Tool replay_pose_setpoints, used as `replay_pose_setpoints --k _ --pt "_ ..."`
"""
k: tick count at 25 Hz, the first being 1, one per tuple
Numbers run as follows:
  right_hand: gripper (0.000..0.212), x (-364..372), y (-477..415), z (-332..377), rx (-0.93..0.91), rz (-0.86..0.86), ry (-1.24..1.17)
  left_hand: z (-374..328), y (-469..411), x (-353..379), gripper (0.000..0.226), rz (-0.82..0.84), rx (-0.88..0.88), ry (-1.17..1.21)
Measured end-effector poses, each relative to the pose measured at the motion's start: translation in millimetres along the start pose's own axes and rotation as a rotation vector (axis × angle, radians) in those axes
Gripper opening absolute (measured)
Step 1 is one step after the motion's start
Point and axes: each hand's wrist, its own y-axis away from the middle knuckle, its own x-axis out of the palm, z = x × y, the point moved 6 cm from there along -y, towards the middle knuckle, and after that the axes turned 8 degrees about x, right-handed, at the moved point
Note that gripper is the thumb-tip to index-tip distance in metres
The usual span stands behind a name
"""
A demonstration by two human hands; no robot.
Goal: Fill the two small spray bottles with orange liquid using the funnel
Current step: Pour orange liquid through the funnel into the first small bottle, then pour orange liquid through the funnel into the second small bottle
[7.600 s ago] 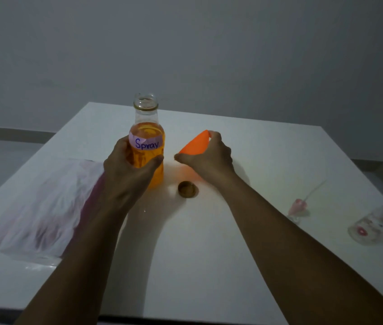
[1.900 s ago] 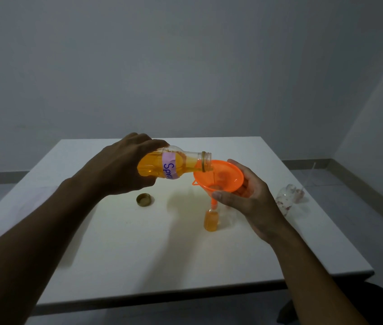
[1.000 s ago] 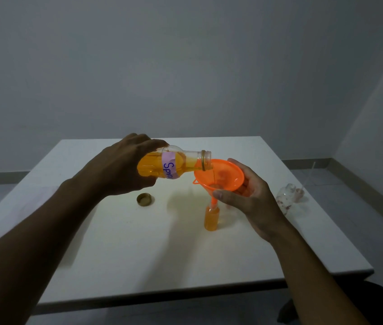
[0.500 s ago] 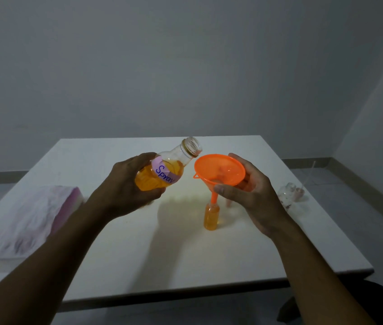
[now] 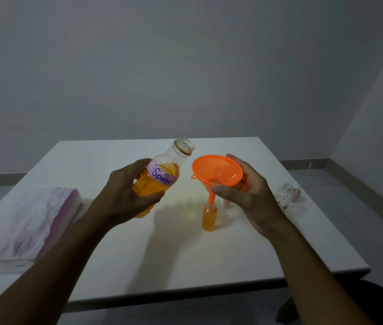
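My left hand grips the large clear bottle labelled "Spray", about half full of orange liquid, open mouth tilted up and to the right, above the table. My right hand holds the orange funnel by its bowl. The funnel's spout sits in the neck of a small bottle that stands upright on the table and is filled with orange liquid. A second small clear bottle lies empty near the table's right edge, with a pink spray head and its thin tube beside it.
A pink and white tissue pack lies on the left part of the white table. Another small pink part shows just behind my right hand. The table's near edge runs across the lower frame, with a dark seat below right.
My left hand has tipped the large bottle back from pouring into the funnel to mouth-up and drawn it left. The small bottle has filled with orange liquid. My right hand keeps the funnel in place.
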Motion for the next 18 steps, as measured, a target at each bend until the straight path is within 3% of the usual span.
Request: replay_pose_setpoints --k 10,18 --pt "0.103 -60.3 0.0 21.6 -0.092 -0.088 -0.296 -26.9 -29.5 7.3 0.07 -0.066 0.036 -0.013" --pt "0.094 -153.5 6.0 17.0 -0.124 -0.341 -0.193 -63.7 -88.8 66.2 0.075 0.026 0.13 0.009"
